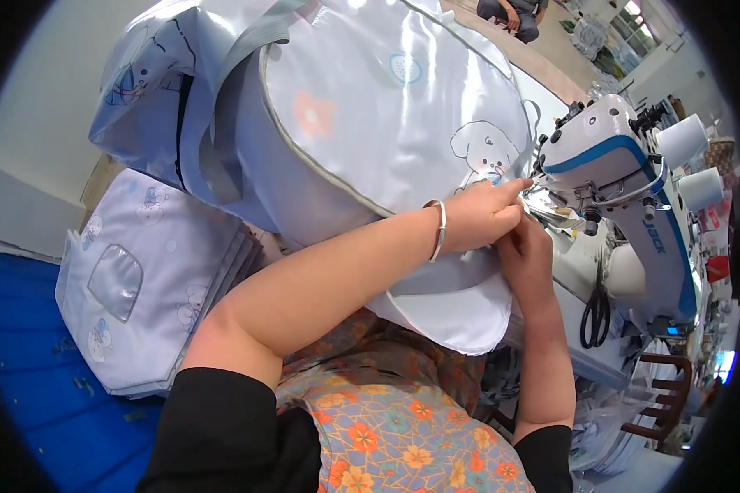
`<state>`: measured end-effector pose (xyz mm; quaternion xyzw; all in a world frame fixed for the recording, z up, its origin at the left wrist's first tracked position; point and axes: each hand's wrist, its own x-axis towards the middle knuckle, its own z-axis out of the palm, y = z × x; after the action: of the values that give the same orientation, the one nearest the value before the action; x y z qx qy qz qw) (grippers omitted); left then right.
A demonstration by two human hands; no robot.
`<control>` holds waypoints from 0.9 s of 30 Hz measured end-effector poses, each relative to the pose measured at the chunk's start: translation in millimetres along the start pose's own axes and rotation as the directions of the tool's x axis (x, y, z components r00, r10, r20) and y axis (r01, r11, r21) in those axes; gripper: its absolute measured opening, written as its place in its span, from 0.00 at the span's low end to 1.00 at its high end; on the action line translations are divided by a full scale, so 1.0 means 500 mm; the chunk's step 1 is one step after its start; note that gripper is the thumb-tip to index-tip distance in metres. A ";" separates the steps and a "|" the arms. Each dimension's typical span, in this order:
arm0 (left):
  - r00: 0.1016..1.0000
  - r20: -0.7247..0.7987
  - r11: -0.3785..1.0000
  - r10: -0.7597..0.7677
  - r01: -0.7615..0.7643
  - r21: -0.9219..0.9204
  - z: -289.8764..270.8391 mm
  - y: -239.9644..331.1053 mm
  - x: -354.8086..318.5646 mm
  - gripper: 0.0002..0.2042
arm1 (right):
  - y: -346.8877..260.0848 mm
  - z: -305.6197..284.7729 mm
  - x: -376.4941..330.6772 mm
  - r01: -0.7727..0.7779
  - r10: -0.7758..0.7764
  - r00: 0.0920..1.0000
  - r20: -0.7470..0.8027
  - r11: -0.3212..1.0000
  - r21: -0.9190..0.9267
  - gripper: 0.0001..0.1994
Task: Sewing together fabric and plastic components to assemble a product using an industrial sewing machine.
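A large glossy pale-lilac bag (353,107) with grey piping and cartoon dog prints fills the middle and spreads over my lap and the table. My left hand (483,215), a bangle at its wrist, is closed on the bag's edge, with one finger reaching toward the sewing machine's needle area. Just below it and touching it, my right hand (524,246) pinches the same edge; its fingertips are partly hidden. The white and blue sewing machine (608,152) stands just right of both hands. Below them hangs a white curved flap (460,316) of the bag.
Stacked printed fabric panels (152,279) lie at the left, over a blue surface (25,353). Black-handled scissors (596,316) rest beside the machine. Thread cones (682,140) stand behind it. A brown chair back (664,398) is at the lower right; another person (514,16) sits far off.
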<state>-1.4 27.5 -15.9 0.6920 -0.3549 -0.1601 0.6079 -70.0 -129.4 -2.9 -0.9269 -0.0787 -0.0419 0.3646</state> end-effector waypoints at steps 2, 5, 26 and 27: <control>0.999 -0.024 1.000 -0.029 0.029 0.011 0.002 -0.003 -0.001 0.29 | 0.013 -0.002 0.000 0.033 -0.033 0.999 -0.012 0.999 -0.019 0.10; 0.988 -0.114 0.994 -0.105 0.104 -0.009 0.009 -0.006 -0.001 0.27 | 0.021 -0.014 0.005 -0.303 0.329 0.944 0.006 0.861 0.408 0.08; 0.779 -0.552 0.832 -0.298 -0.072 -0.550 -0.053 -0.010 -0.019 0.09 | 0.013 0.018 0.011 0.088 -0.094 0.984 -0.154 0.995 -0.051 0.22; 0.733 -0.613 0.770 -0.297 -0.196 -0.607 -0.058 -0.012 -0.024 0.10 | 0.011 0.018 0.011 0.070 -0.081 0.985 -0.153 0.995 -0.071 0.22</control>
<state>10.9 57.0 -18.0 0.4637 -0.0121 -0.0241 0.8856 -63.4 -126.6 -12.2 -0.9285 -0.0837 -0.1305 0.3375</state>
